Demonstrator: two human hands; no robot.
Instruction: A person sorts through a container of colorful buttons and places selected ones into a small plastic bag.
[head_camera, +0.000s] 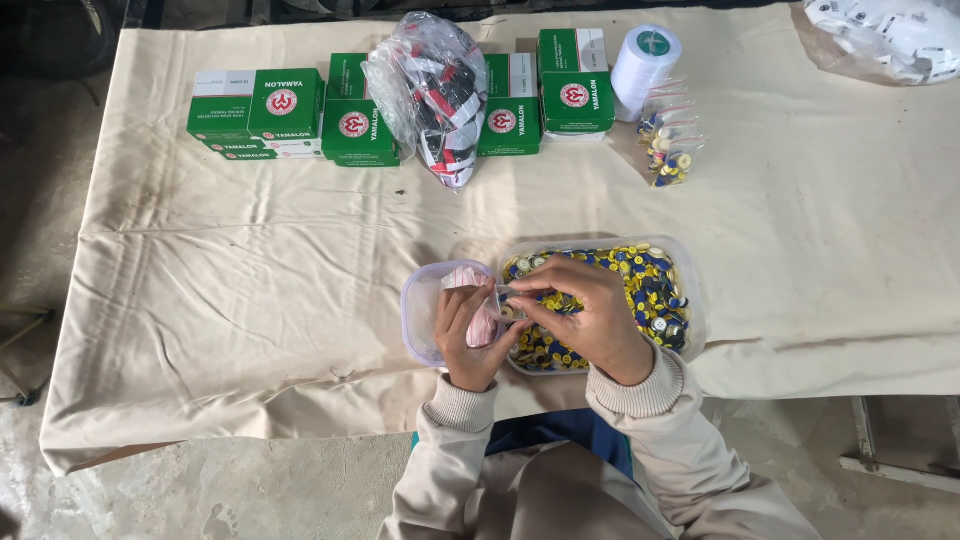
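Observation:
My left hand (468, 335) holds a small clear zip bag (484, 312) over a clear plastic tub (418, 300). My right hand (585, 310) pinches the mouth of the same little bag, fingers together at its top edge. Just under my right hand sits a second clear tub (690, 290) full of small round blue, yellow and white caps. Both hands meet between the two tubs, near the table's front edge. What is inside the little bag is too small to tell.
Green and white boxes (270, 110) stand in stacks along the far side. A clear bag of red, white and black pieces (435, 95), a white roll (645, 60) and a small bag of caps (668, 145) lie there too. Cream cloth (250, 260) covers the table.

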